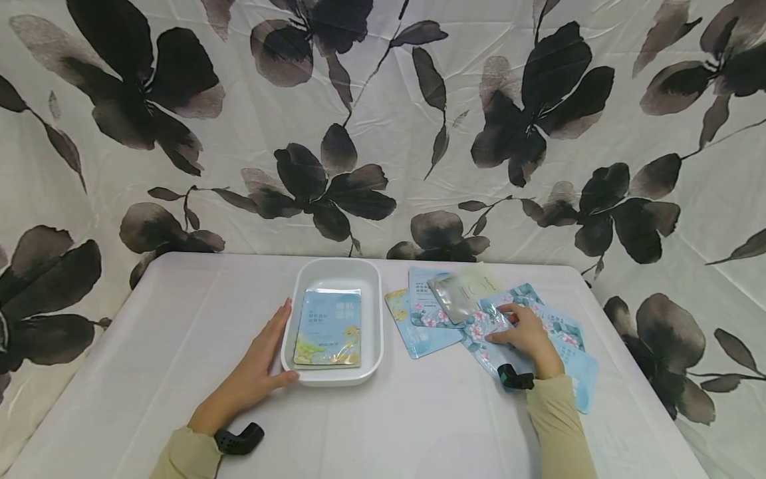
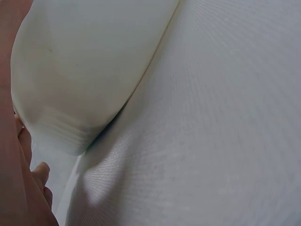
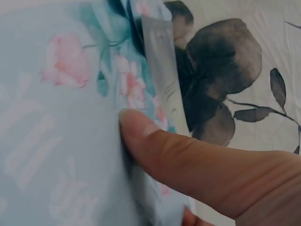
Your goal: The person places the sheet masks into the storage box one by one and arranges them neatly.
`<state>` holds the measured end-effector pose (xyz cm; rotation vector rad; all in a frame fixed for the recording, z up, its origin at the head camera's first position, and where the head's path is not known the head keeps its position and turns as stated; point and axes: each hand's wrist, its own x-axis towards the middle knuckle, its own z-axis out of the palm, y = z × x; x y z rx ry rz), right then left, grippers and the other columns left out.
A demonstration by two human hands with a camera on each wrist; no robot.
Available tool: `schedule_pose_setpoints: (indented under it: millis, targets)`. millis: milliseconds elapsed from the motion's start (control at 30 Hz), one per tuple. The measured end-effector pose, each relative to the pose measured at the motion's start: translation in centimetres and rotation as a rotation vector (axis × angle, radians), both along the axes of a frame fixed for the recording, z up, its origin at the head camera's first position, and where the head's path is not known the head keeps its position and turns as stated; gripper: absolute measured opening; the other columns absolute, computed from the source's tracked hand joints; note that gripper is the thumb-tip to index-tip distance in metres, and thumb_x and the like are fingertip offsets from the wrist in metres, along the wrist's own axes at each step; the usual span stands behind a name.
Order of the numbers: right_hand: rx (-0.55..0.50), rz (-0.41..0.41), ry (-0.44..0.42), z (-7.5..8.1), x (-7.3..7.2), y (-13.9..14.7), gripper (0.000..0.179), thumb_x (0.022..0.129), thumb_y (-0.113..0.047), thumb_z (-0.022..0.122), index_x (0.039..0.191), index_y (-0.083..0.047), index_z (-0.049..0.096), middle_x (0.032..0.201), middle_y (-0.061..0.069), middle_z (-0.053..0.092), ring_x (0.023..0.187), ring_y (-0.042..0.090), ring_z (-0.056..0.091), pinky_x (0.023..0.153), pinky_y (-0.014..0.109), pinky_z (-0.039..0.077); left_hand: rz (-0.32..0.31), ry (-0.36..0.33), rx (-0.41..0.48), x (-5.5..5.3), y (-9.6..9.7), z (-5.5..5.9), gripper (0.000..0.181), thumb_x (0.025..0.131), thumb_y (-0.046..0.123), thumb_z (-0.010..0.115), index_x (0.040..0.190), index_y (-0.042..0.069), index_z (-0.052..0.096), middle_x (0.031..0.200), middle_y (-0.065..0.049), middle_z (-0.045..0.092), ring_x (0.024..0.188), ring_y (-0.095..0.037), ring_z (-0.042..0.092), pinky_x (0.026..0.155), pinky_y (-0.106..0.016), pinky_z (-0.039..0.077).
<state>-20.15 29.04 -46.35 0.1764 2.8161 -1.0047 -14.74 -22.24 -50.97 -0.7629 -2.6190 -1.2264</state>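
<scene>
Khaki sleeves (image 1: 559, 426) are being worn nearest the camera, left and right, and a black wrist unit (image 1: 239, 439) is being carried on each arm. White tray (image 1: 335, 380), left of centre, is being touched by the left hand (image 1: 254, 362): fingers are being laid nearly straight along its left wall, thumb being spread wide from them at the near left corner. Inside the tray a blue packet with yellow print (image 1: 328, 327) is being borne flat. Right of the tray, a loose spread of packets is being worked by the right hand (image 1: 529, 336); a floral packet (image 1: 479, 336) is being pinched narrowly between thumb and fingers, over the middle of the spread. Whether it is being lifted fully clear cannot be told. To its left, a blue-and-yellow packet (image 1: 427, 340) is being partly covered by a second floral packet (image 1: 421, 299), and that one by a silvery green sachet (image 1: 459, 294). To its right, a plain blue packet (image 1: 585, 376) is being partly hidden by the right arm. White tablecloth (image 1: 389, 432) is being spread beneath; beyond its far edge a flowered backdrop (image 1: 383, 100) is being hung
</scene>
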Motion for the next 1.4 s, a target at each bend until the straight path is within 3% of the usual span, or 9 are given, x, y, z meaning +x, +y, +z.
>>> schedule_pose_setpoints:
  millis: [67, 200, 400, 800, 1000, 1100, 1233, 1400]
  targets:
    - [-0.016, 0.0, 0.009, -0.3, 0.1, 0.1, 0.07, 0.076, -0.023, 0.085, 0.132, 0.004, 0.053, 0.121, 0.028, 0.05, 0.1, 0.038, 0.049, 0.083, 0.05, 0.046, -0.001, 0.001, 0.001, 0.0, 0.0, 0.0, 0.117, 0.074, 0.04, 0.081, 0.161, 0.02, 0.005, 0.167, -0.001, 0.005, 0.152, -0.03, 0.005, 0.111, -0.071, 0.014]
    - [-0.038, -0.012, 0.005, -0.5, 0.5, 0.1, 0.07, 0.08, -0.025, 0.082, 0.132, 0.009, 0.05, 0.138, 0.034, 0.046, 0.116, 0.046, 0.049, 0.097, 0.058, 0.042, -0.002, 0.001, -0.001, -0.1, -0.1, 0.1, 0.117, 0.075, 0.042, 0.08, 0.161, 0.02, 0.005, 0.167, -0.001, 0.004, 0.152, -0.03, 0.005, 0.111, -0.071, 0.014]
    - [-0.076, -0.043, -0.011, -0.6, 0.9, -0.1, 0.08, 0.083, -0.024, 0.079, 0.141, 0.015, 0.04, 0.149, 0.036, 0.034, 0.137, 0.052, 0.031, 0.111, 0.063, 0.029, -0.005, 0.007, 0.007, -0.2, -0.1, 0.2, 0.117, 0.074, 0.042, 0.081, 0.161, 0.018, 0.006, 0.167, -0.002, 0.005, 0.152, -0.029, 0.005, 0.112, -0.07, 0.014]
    - [-0.155, -0.01, 0.013, -0.9, 0.9, 0.9, 0.063, 0.097, -0.014, 0.061, 0.142, 0.02, 0.034, 0.148, 0.039, 0.032, 0.139, 0.052, 0.027, 0.114, 0.059, 0.025, -0.008, 0.022, 0.007, -0.3, -0.1, 0.0, 0.117, 0.074, 0.043, 0.08, 0.161, 0.017, 0.007, 0.167, -0.002, 0.006, 0.152, -0.027, 0.006, 0.113, -0.068, 0.015]
    - [-0.148, -0.003, 0.071, -0.7, 1.2, 1.2, 0.046, 0.097, -0.013, 0.061, 0.131, 0.017, 0.05, 0.134, 0.036, 0.05, 0.122, 0.048, 0.047, 0.103, 0.059, 0.038, -0.002, 0.01, 0.003, -0.3, 0.0, 0.1, 0.117, 0.073, 0.042, 0.08, 0.161, 0.019, 0.007, 0.167, -0.001, 0.006, 0.152, -0.029, 0.006, 0.113, -0.069, 0.015]
    - [-0.154, -0.011, 0.1, -0.7, 1.3, 1.4, 0.042, 0.096, -0.011, 0.062, 0.126, 0.017, 0.053, 0.129, 0.035, 0.054, 0.117, 0.045, 0.05, 0.1, 0.056, 0.04, 0.0, 0.002, 0.001, -0.2, 0.0, 0.0, 0.118, 0.073, 0.042, 0.08, 0.161, 0.019, 0.006, 0.167, -0.001, 0.005, 0.152, -0.029, 0.006, 0.112, -0.07, 0.015]
    - [-0.147, -0.027, 0.084, -0.3, 1.5, 1.7, 0.054, 0.097, -0.014, 0.061, 0.136, 0.019, 0.044, 0.141, 0.038, 0.043, 0.131, 0.049, 0.04, 0.108, 0.06, 0.034, 0.003, -0.004, -0.001, -0.2, 0.0, 0.0, 0.117, 0.073, 0.041, 0.08, 0.161, 0.02, 0.006, 0.167, -0.001, 0.005, 0.152, -0.029, 0.006, 0.111, -0.071, 0.015]
    - [-0.086, -0.015, 0.113, 0.1, 1.7, 2.1, 0.051, 0.098, -0.015, 0.06, 0.134, 0.02, 0.046, 0.138, 0.04, 0.044, 0.129, 0.051, 0.042, 0.106, 0.061, 0.035, 0.0, -0.003, 0.0, -0.1, 0.1, 0.1, 0.117, 0.073, 0.039, 0.08, 0.161, 0.019, 0.006, 0.167, -0.001, 0.005, 0.152, -0.028, 0.005, 0.112, -0.071, 0.015]
